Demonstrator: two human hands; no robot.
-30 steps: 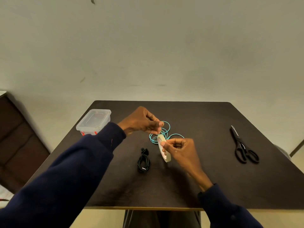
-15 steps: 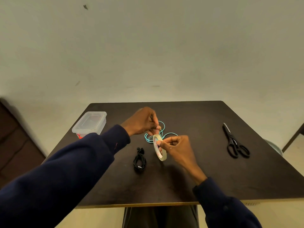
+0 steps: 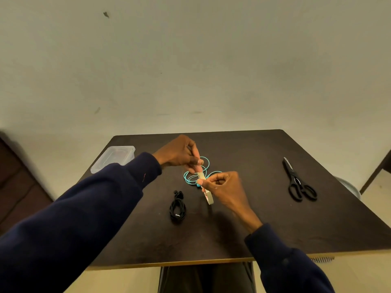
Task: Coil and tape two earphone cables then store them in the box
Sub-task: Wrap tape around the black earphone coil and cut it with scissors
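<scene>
A roll of pale tape is held edge-on above the table by my right hand, fingers curled round it. My left hand pinches the tape's free end just above the roll. Behind both hands a teal earphone cable lies in loose loops on the dark table. A black earphone cable lies coiled in a tight bundle in front of the hands. The clear plastic box with its lid on stands at the table's far left corner.
Black scissors lie shut on the right side of the table, blades pointing away. A dark cabinet stands at the left, and a pale round object shows past the table's right edge.
The roll has turned more edge-on in my right hand, and my left hand's pinch has drawn a short strip of tape up off it. The cables have not moved.
</scene>
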